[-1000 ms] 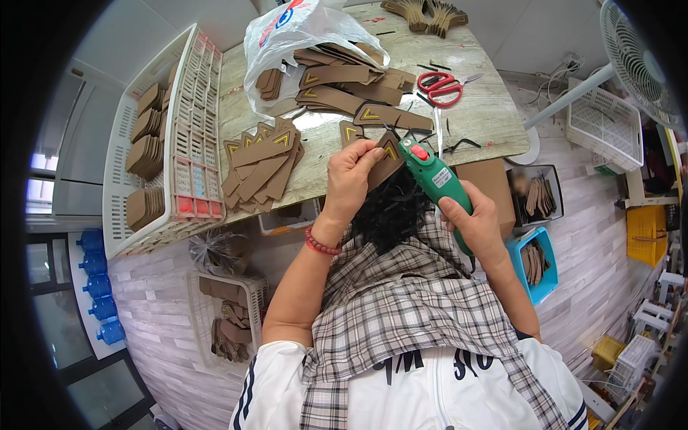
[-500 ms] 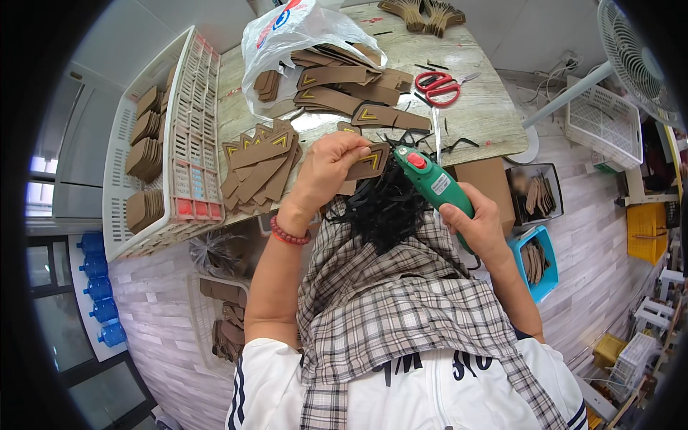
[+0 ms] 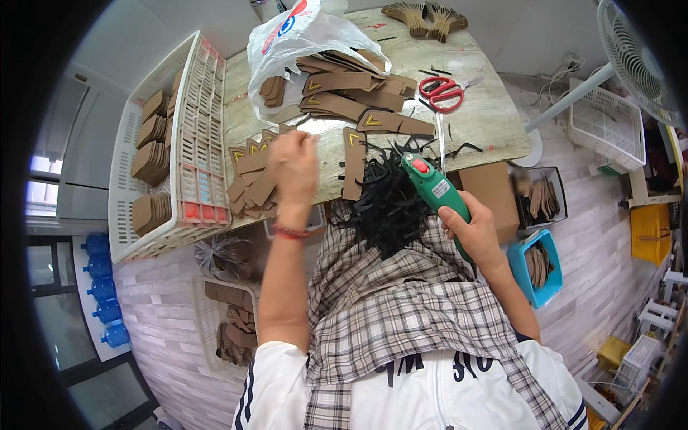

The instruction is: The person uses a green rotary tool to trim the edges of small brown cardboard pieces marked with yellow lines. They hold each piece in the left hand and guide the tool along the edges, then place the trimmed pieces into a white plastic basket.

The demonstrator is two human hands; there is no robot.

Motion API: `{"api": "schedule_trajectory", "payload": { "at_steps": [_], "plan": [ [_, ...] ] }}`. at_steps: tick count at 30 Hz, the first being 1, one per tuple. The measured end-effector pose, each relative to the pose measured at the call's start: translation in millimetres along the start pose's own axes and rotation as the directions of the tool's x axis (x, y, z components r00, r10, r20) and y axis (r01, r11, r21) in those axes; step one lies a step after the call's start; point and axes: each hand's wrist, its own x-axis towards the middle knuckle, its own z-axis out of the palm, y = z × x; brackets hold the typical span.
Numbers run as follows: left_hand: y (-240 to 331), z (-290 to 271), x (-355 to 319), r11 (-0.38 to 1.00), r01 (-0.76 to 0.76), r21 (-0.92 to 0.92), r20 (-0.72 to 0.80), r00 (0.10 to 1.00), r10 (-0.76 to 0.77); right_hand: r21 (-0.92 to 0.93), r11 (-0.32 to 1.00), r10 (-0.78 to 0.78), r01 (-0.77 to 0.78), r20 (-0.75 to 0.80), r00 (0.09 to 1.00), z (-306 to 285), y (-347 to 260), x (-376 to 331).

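At left, the left hand (image 3: 294, 168) is raised beside the pile of brown strips (image 3: 247, 186), back upward and forearm pointing away from the body; motion blur leaves its grip and any contact undeterminable. The single brown strip (image 3: 354, 168) lies on the table (image 3: 469, 132) to that hand's right, the nearer hand, its long axis running away from the body. Beyond black trimmings (image 3: 390, 204), the right hand (image 3: 473, 223) grips a green power tool (image 3: 435, 185), head angled forward-left.
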Motion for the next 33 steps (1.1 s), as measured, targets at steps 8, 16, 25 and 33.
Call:
{"api": "schedule_trajectory", "payload": {
  "at_steps": [8,16,25,33],
  "plan": [
    [17,94,-21,0.923,0.384,-0.016,0.218,0.903,-0.371,-0.052,0.999,0.002,-0.004,-0.024,1.0,3,-4,-3],
    [50,43,-36,0.272,0.347,-0.897,0.218,0.885,-0.411,-0.061,0.998,-0.006,0.004,-0.031,1.0,10,-2,2],
    [97,34,-35,-0.201,0.348,-0.916,0.401,0.807,-0.434,-0.011,1.0,-0.015,0.015,-0.03,0.999,11,-9,-3],
    [108,40,-43,-0.247,0.443,-0.862,0.507,0.766,-0.394,-0.005,1.0,-0.03,0.03,-0.06,0.998,9,-10,-2]
  ]
}}
